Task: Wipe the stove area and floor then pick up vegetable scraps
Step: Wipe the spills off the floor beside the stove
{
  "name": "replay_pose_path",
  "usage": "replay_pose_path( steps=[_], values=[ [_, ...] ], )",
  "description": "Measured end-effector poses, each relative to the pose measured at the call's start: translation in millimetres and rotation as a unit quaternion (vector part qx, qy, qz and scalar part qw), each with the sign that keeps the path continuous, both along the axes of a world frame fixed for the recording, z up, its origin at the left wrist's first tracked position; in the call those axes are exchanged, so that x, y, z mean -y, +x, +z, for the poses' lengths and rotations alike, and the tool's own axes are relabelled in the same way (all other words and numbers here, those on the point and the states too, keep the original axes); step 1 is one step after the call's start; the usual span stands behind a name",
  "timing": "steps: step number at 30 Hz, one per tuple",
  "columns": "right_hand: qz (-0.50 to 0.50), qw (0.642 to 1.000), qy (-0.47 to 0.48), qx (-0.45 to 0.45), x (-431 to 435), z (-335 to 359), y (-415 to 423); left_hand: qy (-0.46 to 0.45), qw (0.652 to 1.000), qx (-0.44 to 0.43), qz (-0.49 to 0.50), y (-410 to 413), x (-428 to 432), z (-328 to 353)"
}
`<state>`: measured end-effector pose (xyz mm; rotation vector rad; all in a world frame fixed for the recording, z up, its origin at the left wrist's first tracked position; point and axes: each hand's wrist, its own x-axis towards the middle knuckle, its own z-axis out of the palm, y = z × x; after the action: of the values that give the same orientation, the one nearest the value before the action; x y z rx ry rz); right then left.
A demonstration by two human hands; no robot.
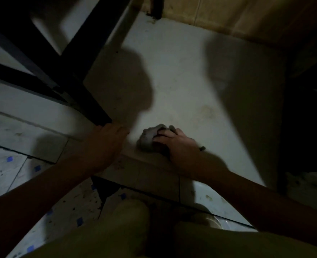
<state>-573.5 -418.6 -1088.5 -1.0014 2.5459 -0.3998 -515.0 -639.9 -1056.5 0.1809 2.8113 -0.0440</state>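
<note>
Dim, blurred view, seen from above. A grey rag (148,139) is pressed onto a raised white ledge (191,81), close to its front edge. It is gripped by the right hand (179,144) – fingers are curled over the rag's right side, with the bunched cloth sticking out to the left. The left hand (105,144) is laid flat on the ledge edge just left of the rag, not touching it; fingers are straight and held close together. Its fingertips are set right at the foot of a dark frame leg (79,79). A small dark bit (202,148) is seen by the right wrist – too blurred to identify. Floor tiles (3,170) with blue squares are seen lower left, below the ledge. A bent knee (129,220) is seen at the bottom.
</note>
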Motion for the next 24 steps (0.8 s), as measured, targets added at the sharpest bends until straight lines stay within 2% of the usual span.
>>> replay_pose_path(
  steps=[4, 7, 10, 12, 17, 19, 24],
  values=[
    [-0.072, 0.997, 0.015, -0.006, -47.6, -3.1, 7.6, 0.046, 0.998, 0.009, -0.036, -14.6, -12.8, -6.0],
    [-0.177, 0.984, 0.03, 0.008, -78.5, -6.4, 12.3, 0.111, 0.992, 0.032, -0.039, -31.1, -29.7, -6.2],
    [-0.261, 0.965, 0.026, -0.022, -109.7, -4.1, 21.3, 0.121, 0.991, -0.019, -0.053, -44.8, -51.5, -8.4],
    [-0.302, 0.952, 0.036, -0.039, -131.9, -2.5, 27.4, 0.141, 0.989, -0.012, -0.043, -49.8, -64.8, -6.6],
    [-0.427, 0.904, 0.02, -0.026, -170.1, 1.0, 43.6, 0.134, 0.976, -0.104, -0.133, -58.1, -86.7, -7.6],
    [-0.452, 0.892, 0.007, -0.027, -179.1, 1.6, 50.1, 0.159, 0.976, -0.094, -0.112, -59.6, -98.2, -11.7],
    [-0.465, 0.884, 0.001, -0.048, -180.2, -1.3, 65.8, 0.143, 0.98, -0.104, -0.091, -65.8, -108.7, -24.3]
  ],
)
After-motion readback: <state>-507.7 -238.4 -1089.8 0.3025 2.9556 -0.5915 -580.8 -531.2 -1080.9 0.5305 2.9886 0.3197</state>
